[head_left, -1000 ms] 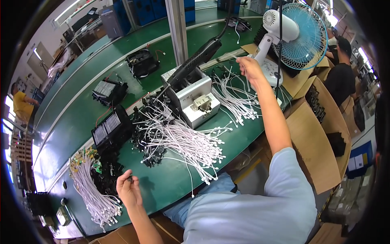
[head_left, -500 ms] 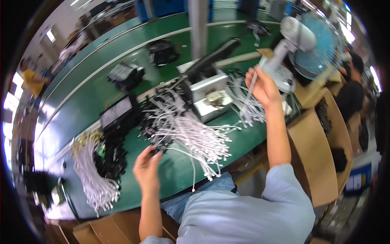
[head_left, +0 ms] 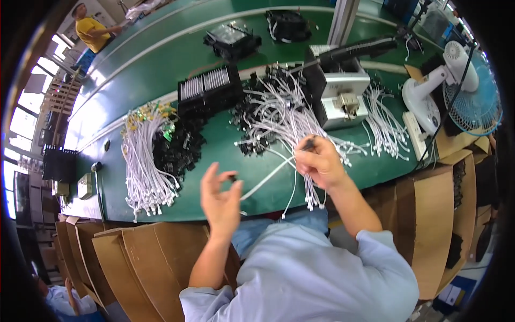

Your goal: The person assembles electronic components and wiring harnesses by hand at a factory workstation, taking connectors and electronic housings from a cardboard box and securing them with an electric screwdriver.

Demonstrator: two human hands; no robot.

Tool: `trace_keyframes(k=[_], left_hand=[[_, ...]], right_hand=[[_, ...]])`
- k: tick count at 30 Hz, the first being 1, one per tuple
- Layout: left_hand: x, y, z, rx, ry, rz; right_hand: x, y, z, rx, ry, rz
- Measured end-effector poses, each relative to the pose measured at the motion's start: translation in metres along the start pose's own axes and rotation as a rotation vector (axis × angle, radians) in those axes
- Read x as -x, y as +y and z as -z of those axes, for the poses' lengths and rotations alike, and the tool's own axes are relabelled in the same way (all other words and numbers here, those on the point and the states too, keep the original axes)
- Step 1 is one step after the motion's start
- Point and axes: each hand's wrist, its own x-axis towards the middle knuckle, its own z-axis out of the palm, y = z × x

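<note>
We see open brown cardboard boxes at the lower left of the frame beside the green bench, and more brown cartons at right, below a white fan.

The person wears a pale blue short-sleeved shirt and blue jeans; both forearms are bare, and the hands, left and right, are ungloved.
</note>
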Motion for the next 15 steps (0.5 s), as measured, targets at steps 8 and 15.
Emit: trace_keyframes(k=[8,15], left_hand=[[0.025,-0.028,0.063,-0.472,0.156,-0.123],[0.032,-0.049,0.096,-0.367,0.049,-0.378]], right_hand=[[-0.011,0.021,-0.029,-0.028,-0.341,-0.397],[-0.022,0.036,-0.035,0.978,-0.329,-0.092]])
